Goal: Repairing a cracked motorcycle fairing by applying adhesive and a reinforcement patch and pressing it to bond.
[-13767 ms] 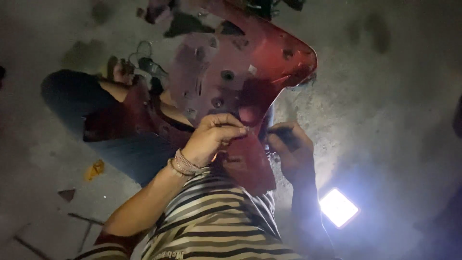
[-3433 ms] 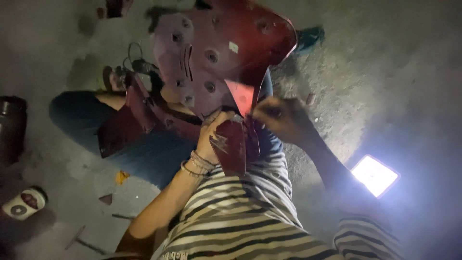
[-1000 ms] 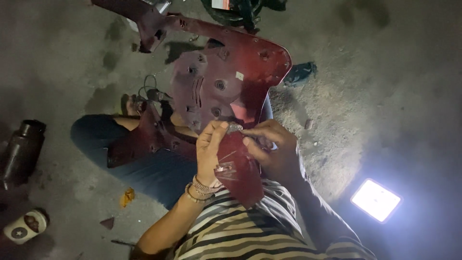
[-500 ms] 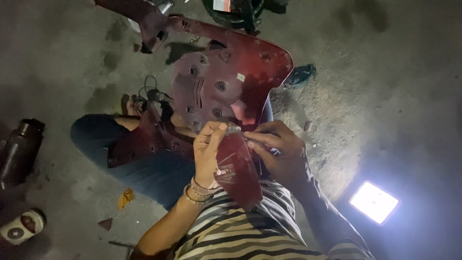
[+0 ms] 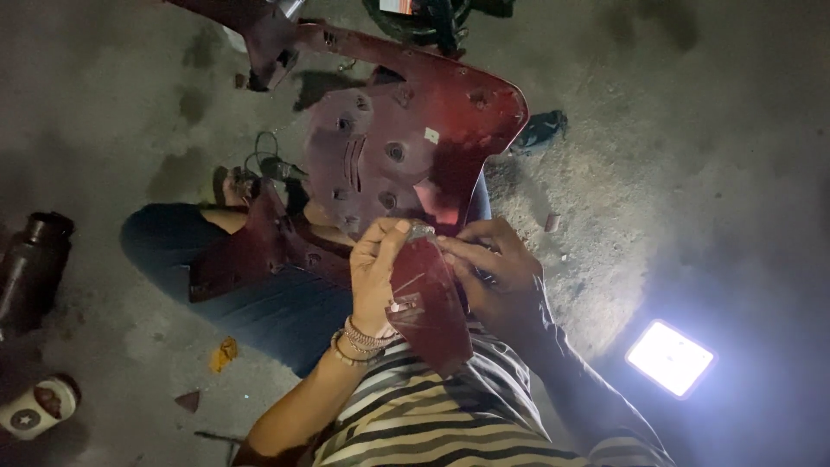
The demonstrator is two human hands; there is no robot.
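The person sits on a concrete floor [image 5: 692, 173] with a large dark red plastic body panel [image 5: 406, 164] resting across the lap and legs, its inner side with moulded bosses facing up. The left hand [image 5: 376, 272] is curled closed at the panel's narrow lower end, thumb and fingers pinched at a small metal clip [image 5: 422, 232] on the panel's edge; beaded bracelets [image 5: 359, 339] sit on that wrist. The right hand [image 5: 493, 268] lies against the other side of the same narrow section, fingers bent and touching the panel just beside the clip; whether it grips anything cannot be told. A lit rectangular lamp [image 5: 671, 357] lies on the floor to the right. To the left stand a dark bottle [image 5: 33, 268] and a paper cup [image 5: 36, 406].
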